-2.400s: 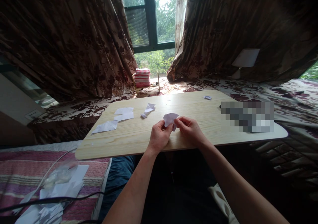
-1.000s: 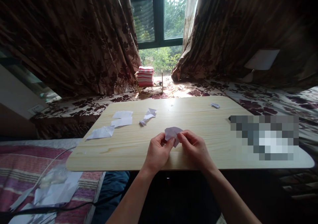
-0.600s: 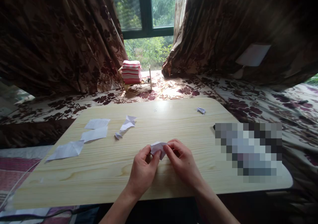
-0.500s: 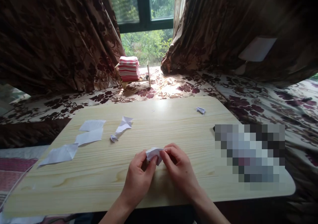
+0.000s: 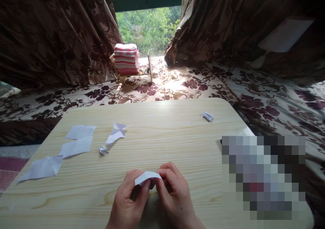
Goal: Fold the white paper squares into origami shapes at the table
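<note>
A small piece of white paper, bent into a curve with a fold beneath it, is held above the near part of the table. My left hand pinches its left side between thumb and fingers. On the other side, my right hand grips the right edge, its thumb and forefinger together at the corner. The underside of the paper is partly hidden by my thumbs.
Flat paper sheets lie on the left, near a creased paper strip and a small folded paper piece. Another folded paper piece rests at the back right. A pixelated object covers the right side. Stacked pink-striped cloths stand beyond the table.
The view has tipped downward, so the table and hands appear larger and lower. The paper in my hands now shows a more arched upper edge. Both hands keep their hold.
</note>
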The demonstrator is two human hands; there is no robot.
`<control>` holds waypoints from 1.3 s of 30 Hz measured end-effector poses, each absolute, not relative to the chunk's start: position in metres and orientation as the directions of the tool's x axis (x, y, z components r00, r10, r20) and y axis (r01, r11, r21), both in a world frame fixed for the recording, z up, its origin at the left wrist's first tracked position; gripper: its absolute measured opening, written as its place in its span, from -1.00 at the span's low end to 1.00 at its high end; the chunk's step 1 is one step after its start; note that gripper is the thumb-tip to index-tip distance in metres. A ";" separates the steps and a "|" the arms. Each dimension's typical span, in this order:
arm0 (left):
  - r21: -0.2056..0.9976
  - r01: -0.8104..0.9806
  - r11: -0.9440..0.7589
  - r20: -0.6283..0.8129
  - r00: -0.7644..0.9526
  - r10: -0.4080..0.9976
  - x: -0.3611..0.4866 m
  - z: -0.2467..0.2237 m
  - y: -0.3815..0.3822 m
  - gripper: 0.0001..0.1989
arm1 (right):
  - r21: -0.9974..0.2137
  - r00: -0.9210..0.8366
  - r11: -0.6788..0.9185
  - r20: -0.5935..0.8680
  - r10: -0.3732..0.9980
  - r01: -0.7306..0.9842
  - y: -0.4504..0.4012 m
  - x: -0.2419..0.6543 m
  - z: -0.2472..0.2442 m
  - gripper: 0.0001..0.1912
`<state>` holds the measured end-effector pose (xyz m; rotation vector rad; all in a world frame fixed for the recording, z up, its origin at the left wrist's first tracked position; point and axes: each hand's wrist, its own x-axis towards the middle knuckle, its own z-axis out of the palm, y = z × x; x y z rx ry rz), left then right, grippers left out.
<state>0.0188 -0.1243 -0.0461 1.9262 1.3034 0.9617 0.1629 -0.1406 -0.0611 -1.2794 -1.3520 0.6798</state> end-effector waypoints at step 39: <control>0.986 0.006 -0.166 0.158 0.269 0.950 0.023 -0.055 -0.121 -0.80 | -0.905 0.261 0.273 0.364 0.894 0.327 -0.138 0.166 -0.064 -0.70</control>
